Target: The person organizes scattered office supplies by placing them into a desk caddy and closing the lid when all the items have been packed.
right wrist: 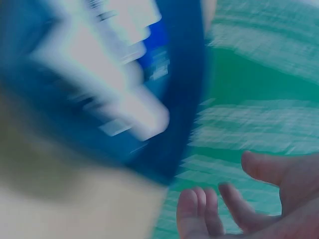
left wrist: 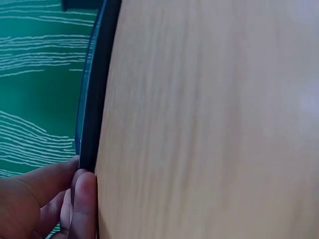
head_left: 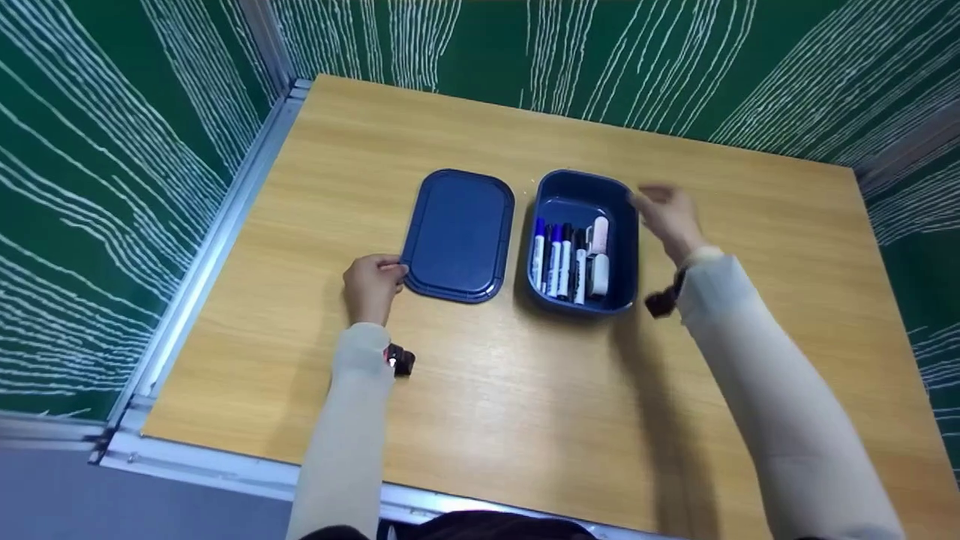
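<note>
A dark blue lid [head_left: 459, 234] lies flat on the wooden table, left of a matching blue plastic box [head_left: 626, 247]. Thumb and fingertips of my left hand [head_left: 373, 289] pinch the lid's near left corner; the left wrist view shows the lid edge-on between thumb and fingers [left wrist: 85, 196]. At the box's far right rim is my right hand [head_left: 669, 219], thumb and fingers spread with nothing between them in the right wrist view. Inside the box stand several whiteboard markers [head_left: 565, 262] with blue or black caps, beside a pinkish-white rounded piece [head_left: 599, 236] and a white one [head_left: 599, 275].
The light wooden table [head_left: 480, 367] has a metal frame [head_left: 202, 461] along its left and near edges. Green panels with white wavy lines [head_left: 480, 45] rise behind and at both sides. Small dark wrist cameras [head_left: 401, 361] sit on both sleeves.
</note>
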`<state>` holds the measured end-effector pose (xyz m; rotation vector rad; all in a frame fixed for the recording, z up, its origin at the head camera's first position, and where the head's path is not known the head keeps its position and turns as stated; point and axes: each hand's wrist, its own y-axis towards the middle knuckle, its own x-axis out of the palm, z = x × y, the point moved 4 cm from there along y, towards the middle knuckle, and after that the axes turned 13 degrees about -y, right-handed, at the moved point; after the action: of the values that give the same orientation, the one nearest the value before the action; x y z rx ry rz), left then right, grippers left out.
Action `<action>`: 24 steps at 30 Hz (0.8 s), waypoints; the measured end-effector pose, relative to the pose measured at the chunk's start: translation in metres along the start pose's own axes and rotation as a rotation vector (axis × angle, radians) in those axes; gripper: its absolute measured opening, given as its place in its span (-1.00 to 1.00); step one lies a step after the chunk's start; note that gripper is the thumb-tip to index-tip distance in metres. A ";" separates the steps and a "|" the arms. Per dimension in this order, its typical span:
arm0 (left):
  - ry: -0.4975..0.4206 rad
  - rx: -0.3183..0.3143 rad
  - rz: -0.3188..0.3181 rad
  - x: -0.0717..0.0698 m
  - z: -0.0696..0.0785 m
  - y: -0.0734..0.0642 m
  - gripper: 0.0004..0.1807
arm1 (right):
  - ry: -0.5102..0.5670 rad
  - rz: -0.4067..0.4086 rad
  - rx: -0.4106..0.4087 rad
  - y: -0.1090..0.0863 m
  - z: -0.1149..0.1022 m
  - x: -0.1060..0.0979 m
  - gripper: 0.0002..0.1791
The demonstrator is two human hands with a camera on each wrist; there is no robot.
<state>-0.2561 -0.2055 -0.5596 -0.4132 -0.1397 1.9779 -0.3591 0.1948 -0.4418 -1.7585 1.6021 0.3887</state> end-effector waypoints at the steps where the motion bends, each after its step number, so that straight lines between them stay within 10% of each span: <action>1: -0.003 0.005 0.009 -0.001 0.000 -0.002 -0.79 | -0.065 0.004 -0.055 -0.001 -0.018 0.001 -0.40; 8: 0.020 0.012 0.019 0.002 -0.009 -0.027 -0.80 | -0.392 -0.216 -0.197 0.022 -0.105 0.055 -0.53; 16: 0.060 0.006 0.003 0.016 -0.025 -0.073 -0.82 | -0.877 -0.248 -0.209 0.065 -0.070 0.123 -0.71; 24: 0.040 0.056 0.045 0.011 -0.015 -0.094 -0.81 | -0.996 -0.293 -0.197 0.054 -0.082 0.134 -0.71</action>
<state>-0.1741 -0.1560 -0.5491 -0.4218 -0.0501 2.0114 -0.4059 0.0418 -0.4873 -1.5020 0.6056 1.0892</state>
